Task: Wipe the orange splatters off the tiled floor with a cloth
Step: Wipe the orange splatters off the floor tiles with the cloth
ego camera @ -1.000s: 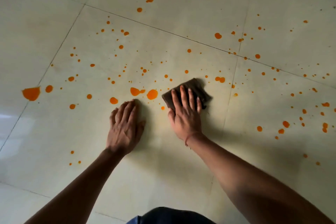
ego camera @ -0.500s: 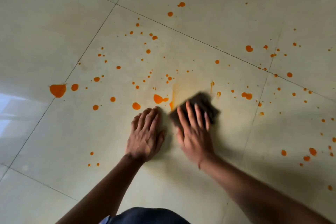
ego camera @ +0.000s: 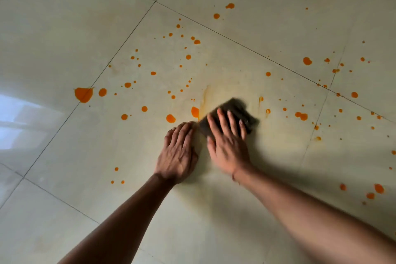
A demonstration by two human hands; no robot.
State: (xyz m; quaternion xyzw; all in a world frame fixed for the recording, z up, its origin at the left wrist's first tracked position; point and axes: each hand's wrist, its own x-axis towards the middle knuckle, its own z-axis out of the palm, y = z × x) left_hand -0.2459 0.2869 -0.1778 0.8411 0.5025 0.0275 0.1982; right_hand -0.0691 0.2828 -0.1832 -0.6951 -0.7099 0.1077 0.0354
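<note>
A dark brown cloth (ego camera: 240, 108) lies flat on the pale tiled floor (ego camera: 214, 210). My right hand (ego camera: 227, 143) presses on it with straight, spread fingers. Flat on the tile just left of the cloth rests my left hand (ego camera: 179, 152), its fingertips near the cloth's edge. Orange splatters cover the floor: a half-wiped blob (ego camera: 194, 111) touches the cloth's left edge, another drop (ego camera: 170, 118) sits just left of it, and a big blot (ego camera: 83, 94) lies far left. A faint orange smear (ego camera: 205, 94) streaks the tile above the cloth.
More orange drops dot the tiles to the upper right (ego camera: 307, 60) and lower right (ego camera: 378, 188). Dark grout lines (ego camera: 120, 51) cross the floor. A bright window reflection (ego camera: 23, 120) shines at the left edge.
My right hand has slid the cloth left over the drops, leaving an orange smear. The view has shifted, so the splatters appear further right and lower. My left hand stays planted.
</note>
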